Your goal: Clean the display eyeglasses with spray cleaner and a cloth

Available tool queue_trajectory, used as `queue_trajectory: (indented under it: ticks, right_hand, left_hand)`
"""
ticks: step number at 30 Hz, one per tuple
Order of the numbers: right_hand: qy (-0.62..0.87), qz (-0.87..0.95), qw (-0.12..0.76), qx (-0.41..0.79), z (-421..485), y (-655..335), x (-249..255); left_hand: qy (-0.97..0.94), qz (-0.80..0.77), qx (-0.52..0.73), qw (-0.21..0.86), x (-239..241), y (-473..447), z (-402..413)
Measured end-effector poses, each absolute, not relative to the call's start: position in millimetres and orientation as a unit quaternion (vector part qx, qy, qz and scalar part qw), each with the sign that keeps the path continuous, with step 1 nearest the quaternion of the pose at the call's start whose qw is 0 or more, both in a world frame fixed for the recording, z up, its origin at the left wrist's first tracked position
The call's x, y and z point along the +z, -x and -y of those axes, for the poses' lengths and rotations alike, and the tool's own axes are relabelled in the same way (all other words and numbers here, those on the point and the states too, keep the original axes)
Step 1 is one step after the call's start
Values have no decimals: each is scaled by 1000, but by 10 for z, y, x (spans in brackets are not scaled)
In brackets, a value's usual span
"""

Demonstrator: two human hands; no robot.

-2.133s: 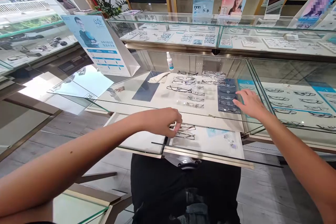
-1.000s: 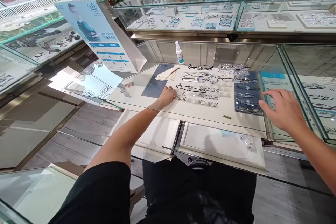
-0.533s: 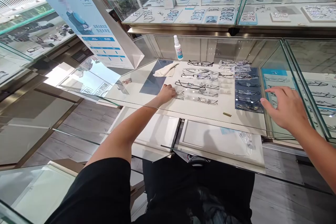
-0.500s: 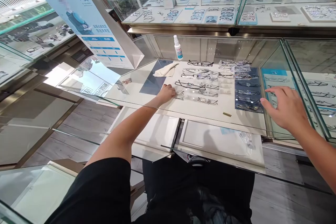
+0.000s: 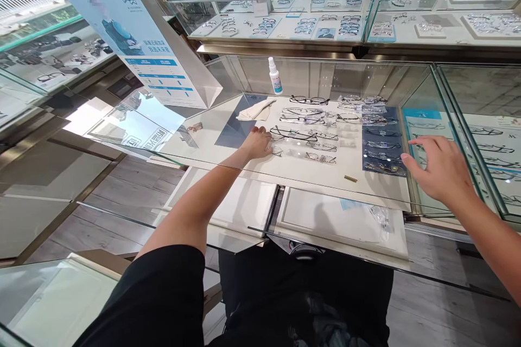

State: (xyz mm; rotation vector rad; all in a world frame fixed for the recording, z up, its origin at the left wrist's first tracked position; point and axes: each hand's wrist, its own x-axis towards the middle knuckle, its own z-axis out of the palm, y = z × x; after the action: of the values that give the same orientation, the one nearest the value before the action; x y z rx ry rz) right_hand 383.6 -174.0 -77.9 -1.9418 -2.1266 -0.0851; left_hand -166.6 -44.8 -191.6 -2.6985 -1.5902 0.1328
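Observation:
My left hand (image 5: 256, 143) reaches inside the glass display case, its fingers curled on the left end of a thin-framed pair of glasses (image 5: 277, 150) lying on the white display shelf (image 5: 285, 171). That pair lies at the left of rows of several other glasses (image 5: 321, 145). My right hand (image 5: 442, 169) hovers open with fingers spread over the glass counter top (image 5: 423, 195), beside a dark blue mat (image 5: 382, 138) with more glasses.
A spray bottle (image 5: 275, 76) and a folded cloth (image 5: 255, 110) stand at the back of the shelf. A lower white drawer tray (image 5: 342, 222) is pulled out and holds a small plastic bag (image 5: 382, 218). A poster stand (image 5: 138, 49) stands on the left.
My left hand took glasses from the lower drawer up to the display shelf and set them at the left of the rows. My right hand stayed open over the glass, drifting slightly.

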Motion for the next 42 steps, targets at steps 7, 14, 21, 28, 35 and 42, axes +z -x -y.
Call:
queue_trajectory:
  ticks: [7,14,21,28,35,42]
  right_hand:
    - [670,731,129,-29,1735,-3836,-782]
    - [667,732,135,-29,1740,-3829,-769]
    - [668,729,150,-27,1718,-3853,-816]
    - [668,728,152,-31,1705,-3877,-843]
    - [670,727,146,-30,1706,-3857,-834]
    - [673,725,144,-29,1709,-3853,-823]
  left_hand:
    - [874,484,45,3,-1990,1560,365]
    - [874,483,59,-1,-2036,1524,382]
    - [850,523,70,0,-1999,1639,403]
    - [839,538,84,-11,-1970,1707,433]
    - [841,533,95,-19,-1987,1682,392]
    - [845,524,101,-29,-1975,1675,382]
